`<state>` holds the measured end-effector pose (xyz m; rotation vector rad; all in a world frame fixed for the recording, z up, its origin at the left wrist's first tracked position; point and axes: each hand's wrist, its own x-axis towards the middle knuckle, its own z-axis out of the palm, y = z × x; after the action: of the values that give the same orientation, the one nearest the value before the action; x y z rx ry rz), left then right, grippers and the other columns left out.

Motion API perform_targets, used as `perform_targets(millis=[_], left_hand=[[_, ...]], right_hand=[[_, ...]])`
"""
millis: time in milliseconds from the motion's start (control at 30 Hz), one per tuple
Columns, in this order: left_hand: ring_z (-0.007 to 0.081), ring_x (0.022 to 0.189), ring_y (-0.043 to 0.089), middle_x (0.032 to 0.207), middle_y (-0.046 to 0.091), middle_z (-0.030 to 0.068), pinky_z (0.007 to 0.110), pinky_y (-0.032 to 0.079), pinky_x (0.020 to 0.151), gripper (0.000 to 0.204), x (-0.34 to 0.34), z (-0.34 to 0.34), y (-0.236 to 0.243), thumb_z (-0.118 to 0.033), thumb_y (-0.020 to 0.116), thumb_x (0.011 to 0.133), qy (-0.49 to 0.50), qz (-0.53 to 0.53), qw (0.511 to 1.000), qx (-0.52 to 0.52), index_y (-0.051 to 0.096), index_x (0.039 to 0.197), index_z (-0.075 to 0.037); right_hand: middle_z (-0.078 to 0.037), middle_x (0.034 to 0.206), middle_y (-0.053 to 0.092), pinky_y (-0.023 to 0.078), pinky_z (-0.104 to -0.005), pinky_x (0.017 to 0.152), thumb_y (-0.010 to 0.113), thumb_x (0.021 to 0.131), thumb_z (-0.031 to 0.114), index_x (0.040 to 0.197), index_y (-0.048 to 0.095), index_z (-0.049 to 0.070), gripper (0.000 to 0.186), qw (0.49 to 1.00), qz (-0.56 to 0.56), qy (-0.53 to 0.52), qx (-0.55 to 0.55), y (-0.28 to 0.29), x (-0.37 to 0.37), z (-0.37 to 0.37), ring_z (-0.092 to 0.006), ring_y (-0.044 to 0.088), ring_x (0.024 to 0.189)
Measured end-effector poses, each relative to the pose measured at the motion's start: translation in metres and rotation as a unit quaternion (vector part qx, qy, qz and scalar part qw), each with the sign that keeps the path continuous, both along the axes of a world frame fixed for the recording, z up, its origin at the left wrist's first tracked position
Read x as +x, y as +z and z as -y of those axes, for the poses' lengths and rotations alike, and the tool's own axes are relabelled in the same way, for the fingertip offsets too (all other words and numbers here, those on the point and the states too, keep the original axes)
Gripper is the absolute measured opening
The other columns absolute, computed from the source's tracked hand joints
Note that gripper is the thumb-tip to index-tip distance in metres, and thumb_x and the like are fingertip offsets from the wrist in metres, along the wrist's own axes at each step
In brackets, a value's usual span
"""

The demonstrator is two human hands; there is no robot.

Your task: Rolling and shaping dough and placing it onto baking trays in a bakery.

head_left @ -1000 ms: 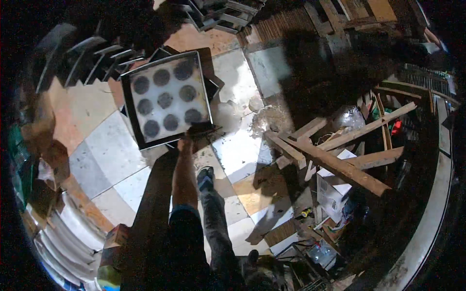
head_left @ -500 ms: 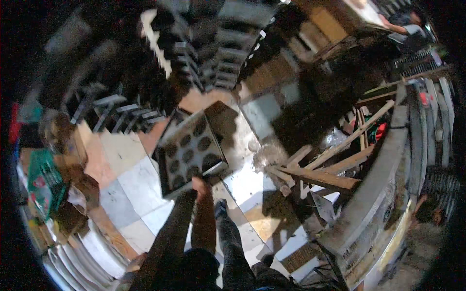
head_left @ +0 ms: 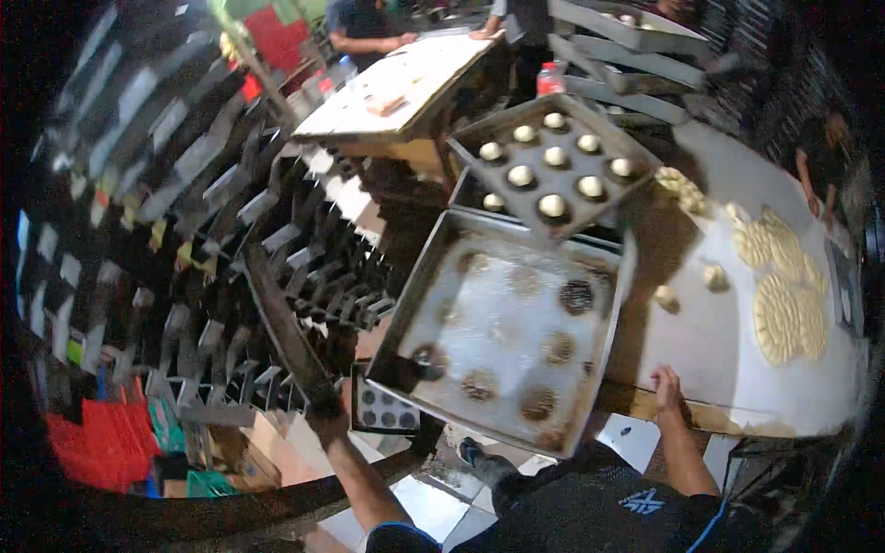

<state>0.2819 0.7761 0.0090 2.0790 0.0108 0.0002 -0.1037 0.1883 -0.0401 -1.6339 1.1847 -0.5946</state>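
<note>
My left hand is closed round the lower end of a long dark tray, seen nearly edge-on and tilted up to the left. My right hand is empty, its fingers loosely apart by the near edge of the pale work table. Between my arms a large empty baking tray with dark round marks sits at a slant. Beyond it, a second baking tray carries several pale dough balls and lies over another tray.
Flattened dough pieces and loose dough balls lie on the work table. A tray with dark circles is on the tiled floor. Blurred dark racks fill the left. People stand by a far white-topped table.
My view has swung from the floor to the work table. The hand at the floor tray's edge has left it. Now my left hand holds a dark tray and my right hand is by the table.
</note>
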Motion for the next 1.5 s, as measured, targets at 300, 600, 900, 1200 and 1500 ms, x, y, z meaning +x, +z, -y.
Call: perform_targets(millis=[300, 600, 900, 1200, 1500], left_hand=[[0.0316, 0.068, 0.057, 0.082, 0.055, 0.0122, 0.042, 0.052, 0.061, 0.029, -0.107, 0.144, 0.192, -0.022, 0.049, 0.064, 0.188, -0.047, 0.872, -0.450, 0.051, 0.087, -0.003], [0.0281, 0.062, 0.062, 0.076, 0.062, 0.0151, 0.045, 0.056, 0.064, 0.029, 0.008, 0.358, 0.186, -0.023, 0.047, 0.092, -0.122, -0.111, 0.839, -0.518, 0.061, 0.094, 0.003], [0.0334, 0.094, 0.063, 0.110, 0.061, 0.0162, 0.051, 0.053, 0.079, 0.035, 0.039, 0.544, 0.154, -0.023, 0.040, 0.092, -0.102, -0.111, 0.897, -0.416, 0.059, 0.109, 0.001], [0.0251, 0.062, 0.058, 0.074, 0.057, 0.0134, 0.042, 0.049, 0.050, 0.018, 0.033, 0.570, 0.156, -0.018, 0.056, 0.085, -0.135, -0.183, 0.915, -0.333, 0.056, 0.085, 0.001], [0.0182, 0.105, 0.056, 0.120, 0.059, 0.0102, 0.033, 0.044, 0.091, 0.043, -0.003, 0.458, 0.186, -0.025, 0.058, 0.090, -0.269, -0.064, 0.924, -0.265, 0.053, 0.127, -0.005]], right_hand=[[-0.011, 0.062, 0.046, 0.039, -0.0344, 0.056, 0.057, 0.083, 0.013, 0.071, 0.046, 0.001, 0.021, 0.973, 0.080, -0.011, -0.218, 0.024, -0.005, 0.084, -0.0194, 0.044, 0.056], [-0.017, 0.073, 0.055, 0.044, -0.0418, 0.060, 0.057, 0.074, 0.009, 0.073, 0.049, 0.001, 0.011, 0.935, -0.002, 0.051, -0.352, 0.104, 0.005, 0.088, -0.0365, 0.055, 0.067], [-0.018, 0.076, 0.056, 0.045, -0.0432, 0.063, 0.057, 0.070, 0.008, 0.075, 0.051, 0.000, 0.012, 0.947, 0.075, -0.043, -0.308, 0.051, 0.015, 0.096, -0.0390, 0.056, 0.072], [-0.012, 0.083, 0.061, 0.046, -0.0442, 0.074, 0.062, 0.069, 0.010, 0.093, 0.059, 0.002, 0.026, 0.872, 0.043, -0.131, -0.470, -0.030, 0.025, 0.128, -0.0316, 0.058, 0.080], [-0.007, 0.092, 0.062, 0.047, -0.0349, 0.075, 0.061, 0.084, 0.023, 0.098, 0.059, 0.001, 0.026, 0.936, 0.054, -0.250, -0.241, 0.000, 0.036, 0.257, -0.0205, 0.058, 0.084]])
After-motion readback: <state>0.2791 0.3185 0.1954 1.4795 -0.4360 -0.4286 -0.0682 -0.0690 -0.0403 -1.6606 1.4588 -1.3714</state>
